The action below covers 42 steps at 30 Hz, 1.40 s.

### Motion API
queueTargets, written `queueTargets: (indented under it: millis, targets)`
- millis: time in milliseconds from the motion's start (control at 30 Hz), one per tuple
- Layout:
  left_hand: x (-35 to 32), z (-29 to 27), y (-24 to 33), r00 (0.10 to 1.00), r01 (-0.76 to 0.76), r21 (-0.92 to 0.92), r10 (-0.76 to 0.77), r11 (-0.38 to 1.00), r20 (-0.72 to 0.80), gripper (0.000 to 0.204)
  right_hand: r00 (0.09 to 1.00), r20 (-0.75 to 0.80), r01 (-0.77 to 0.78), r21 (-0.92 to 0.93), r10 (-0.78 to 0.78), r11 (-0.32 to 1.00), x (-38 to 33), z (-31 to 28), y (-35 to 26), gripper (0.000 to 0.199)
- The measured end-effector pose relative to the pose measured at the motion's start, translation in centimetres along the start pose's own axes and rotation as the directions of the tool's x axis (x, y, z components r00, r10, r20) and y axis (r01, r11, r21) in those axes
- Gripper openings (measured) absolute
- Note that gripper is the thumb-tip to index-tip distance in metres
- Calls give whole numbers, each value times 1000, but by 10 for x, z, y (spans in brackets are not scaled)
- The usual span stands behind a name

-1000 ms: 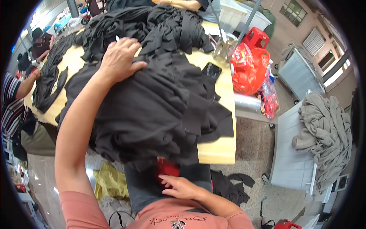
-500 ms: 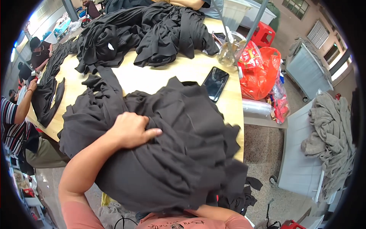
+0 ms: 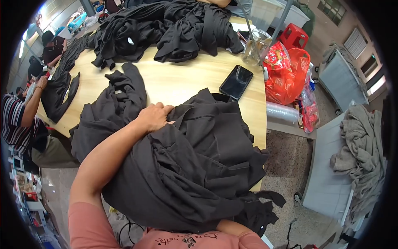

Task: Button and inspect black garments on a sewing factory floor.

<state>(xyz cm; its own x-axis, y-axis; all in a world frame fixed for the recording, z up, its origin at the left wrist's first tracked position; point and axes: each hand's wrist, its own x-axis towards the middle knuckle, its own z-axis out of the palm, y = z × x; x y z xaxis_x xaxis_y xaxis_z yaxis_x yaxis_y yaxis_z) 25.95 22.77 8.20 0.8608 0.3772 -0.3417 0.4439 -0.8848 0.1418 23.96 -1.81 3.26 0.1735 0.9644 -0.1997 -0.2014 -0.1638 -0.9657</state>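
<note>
A flat black phone (image 3: 236,82) with a dark, unlit screen lies on the wooden table (image 3: 182,83) near its right edge, while 1 bulging red plastic bag (image 3: 285,74) stands just off that edge beside clear plastic-wrapped packages (image 3: 307,108).

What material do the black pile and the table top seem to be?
Black pile: soft matte fabric, likely knit cloth; it folds and drapes under the left hand. Table top: pale wood or wood-look laminate, smooth with slight sheen.
</note>
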Motion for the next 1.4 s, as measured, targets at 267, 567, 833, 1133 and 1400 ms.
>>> queueTargets:
  millis: [267, 567, 833, 1133, 1400]
  targets:
    - [-68, 115, 23, 980, -155, -726, 200, 670, -25, 52, 996, 85, 16, -249, 6, 968, -24, 14, 6, 28]
    - [-47, 132, 161, 991, -79, -994, 101, -70, -85, 50, 986, 95, -53, -586, 134, 808, -223, -265, -26, 27]
    - [-58, 124, 415, 977, -212, -977, 26, -7, -212, 42, 976, -22, -154, -774, 217, 614, -284, -191, -18, 27]
    - [-248, 268, 185, 937, -265, -943, -178, 202, -301, 34, 964, 5, -123, -878, 266, 462, 10, -37, -35, 27]
    - [-409, 315, 57, 879, -83, -935, -417, 345, -232, 29, 888, 137, -56, -915, 438, 400, 5, 39, -3, 27]
